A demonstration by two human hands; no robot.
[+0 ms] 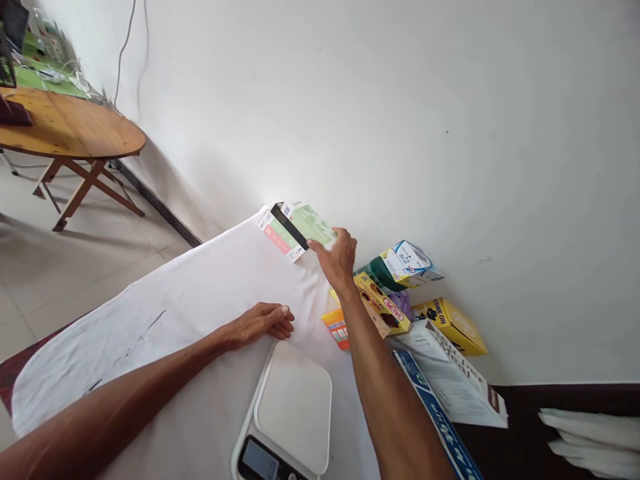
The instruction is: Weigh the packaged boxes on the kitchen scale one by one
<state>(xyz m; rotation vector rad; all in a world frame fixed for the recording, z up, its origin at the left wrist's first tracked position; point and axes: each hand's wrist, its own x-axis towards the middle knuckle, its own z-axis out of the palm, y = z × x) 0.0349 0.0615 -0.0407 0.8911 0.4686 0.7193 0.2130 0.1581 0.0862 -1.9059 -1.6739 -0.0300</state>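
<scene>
My right hand [341,257] reaches to the far end of the white-covered table, its thumb and fingers closed on a pale green and white box [311,223]. Against that box's left side stand a black box [290,225] and a white box with pink and green panels [281,237]. My left hand [267,320] rests on the white cloth [200,293] with loosely curled fingers and nothing visible in them. Just below it sits a white kitchen scale [295,407] with a bare platform and a small grey display.
Right of my forearm are a yellow cookie box [383,303], an orange box [336,327], a blue-white carton [407,260], a yellow "COME ON" box [457,327], a large white box [450,373] and a blue box [435,413]. A wall stands behind; a wooden table [75,123] is far left.
</scene>
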